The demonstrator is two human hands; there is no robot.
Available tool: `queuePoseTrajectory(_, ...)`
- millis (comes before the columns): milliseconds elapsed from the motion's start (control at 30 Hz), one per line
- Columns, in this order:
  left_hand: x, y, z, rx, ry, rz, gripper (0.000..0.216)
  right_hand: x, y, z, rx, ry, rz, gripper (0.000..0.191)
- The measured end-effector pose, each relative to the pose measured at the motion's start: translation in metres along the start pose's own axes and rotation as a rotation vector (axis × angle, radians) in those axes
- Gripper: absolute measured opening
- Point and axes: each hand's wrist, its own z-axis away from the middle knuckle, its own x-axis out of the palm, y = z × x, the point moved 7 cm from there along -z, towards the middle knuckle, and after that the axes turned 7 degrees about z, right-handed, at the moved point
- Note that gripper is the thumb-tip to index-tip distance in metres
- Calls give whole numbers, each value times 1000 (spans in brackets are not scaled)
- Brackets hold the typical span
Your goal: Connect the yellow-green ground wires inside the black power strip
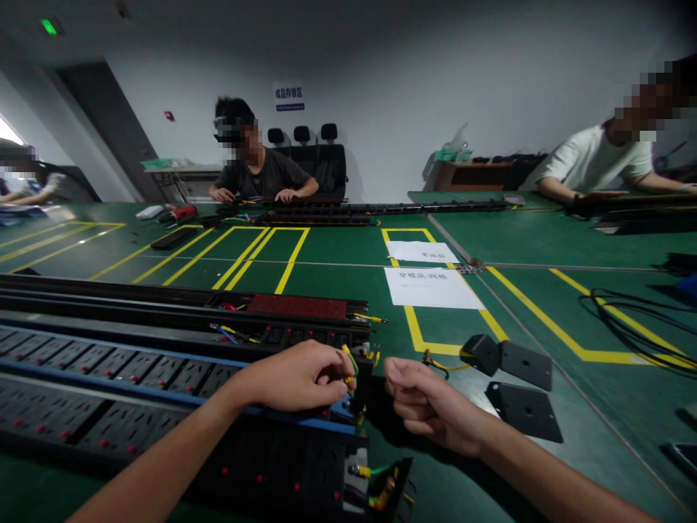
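Observation:
Long black power strips (163, 378) lie side by side across the green table (337, 254) in front of me. My left hand (297, 378) is closed at the right end of one strip, pinching a green-and-yellow wire (351, 361) that sticks out there. My right hand (422, 403) hovers just right of that end, fingers curled into a loose fist; what it holds, if anything, is hidden. More yellow-tipped wires (375, 494) poke from the nearest strip's end.
Black end plates (526, 410) and a small black cap (482, 352) lie to the right of my hands. Two white paper sheets (430, 287) sit inside yellow floor-tape boxes. Black cables (632, 323) coil at far right. Other people work at the far and right sides.

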Motion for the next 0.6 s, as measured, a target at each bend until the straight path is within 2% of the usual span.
queuePoseTrajectory(600,0,1,0,-10,-12,-10,18,0,0,1,-11,-9,-11,51)
